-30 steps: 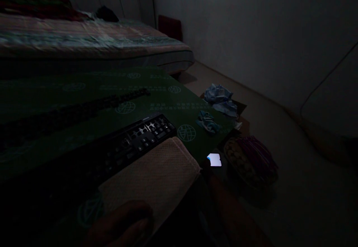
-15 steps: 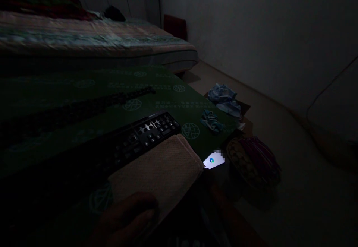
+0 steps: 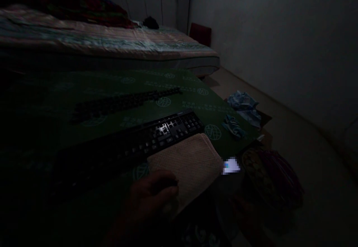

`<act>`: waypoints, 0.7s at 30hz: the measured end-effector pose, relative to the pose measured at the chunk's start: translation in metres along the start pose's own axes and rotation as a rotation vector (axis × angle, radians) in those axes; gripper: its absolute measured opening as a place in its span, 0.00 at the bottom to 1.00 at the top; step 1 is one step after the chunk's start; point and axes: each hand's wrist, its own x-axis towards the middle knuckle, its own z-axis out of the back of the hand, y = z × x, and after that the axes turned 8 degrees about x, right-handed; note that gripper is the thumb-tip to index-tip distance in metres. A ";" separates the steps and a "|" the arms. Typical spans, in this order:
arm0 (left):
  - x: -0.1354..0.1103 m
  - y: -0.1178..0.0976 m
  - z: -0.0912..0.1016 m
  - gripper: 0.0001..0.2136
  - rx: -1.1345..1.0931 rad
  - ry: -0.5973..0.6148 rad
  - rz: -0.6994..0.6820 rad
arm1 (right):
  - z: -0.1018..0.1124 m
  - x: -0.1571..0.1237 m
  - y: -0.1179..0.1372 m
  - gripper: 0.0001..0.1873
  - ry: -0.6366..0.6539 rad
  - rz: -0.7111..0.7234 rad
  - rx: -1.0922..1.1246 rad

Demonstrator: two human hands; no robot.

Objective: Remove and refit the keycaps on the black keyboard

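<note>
In dim light, my left hand (image 3: pixel 155 193) is at the front left of a folded pinkish cloth (image 3: pixel 186 165), fingers curled and thumb drawn in close. What they pinch, if anything, is too dark to make out. A black computer keyboard (image 3: pixel 131 146) lies just behind the cloth, with open key sockets visible in its right part. Farther back, a long band of loose black keycaps (image 3: pixel 125 101) is spread out. My right hand (image 3: pixel 242 208) is a dark shape at the lower right; its fingers are lost in shadow.
Beneath these things is a green printed surface (image 3: pixel 192 101). A bright pixelated screen (image 3: pixel 232 165) sits right of the cloth. Crumpled teal fabric (image 3: pixel 233 126), pale blue fabric (image 3: pixel 243 105) and a basket-like container (image 3: pixel 251 168) with purple cloth lie rightward. A bed (image 3: pixel 112 42) stands behind.
The view has swung left, so the scene sits farther right and more of the keyboard and keycaps shows. My left hand stays by the cloth, still curled.
</note>
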 end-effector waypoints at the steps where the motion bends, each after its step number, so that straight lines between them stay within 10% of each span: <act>1: 0.000 0.000 0.001 0.08 -0.026 -0.007 0.010 | 0.006 -0.002 0.014 0.15 -0.008 0.064 -0.009; 9: 0.007 0.010 -0.003 0.09 -0.297 0.114 0.104 | -0.024 0.006 0.170 0.17 0.218 0.814 -0.103; 21: 0.005 0.014 0.007 0.09 -0.364 -0.003 0.129 | -0.059 0.042 0.214 0.17 0.570 0.817 -0.327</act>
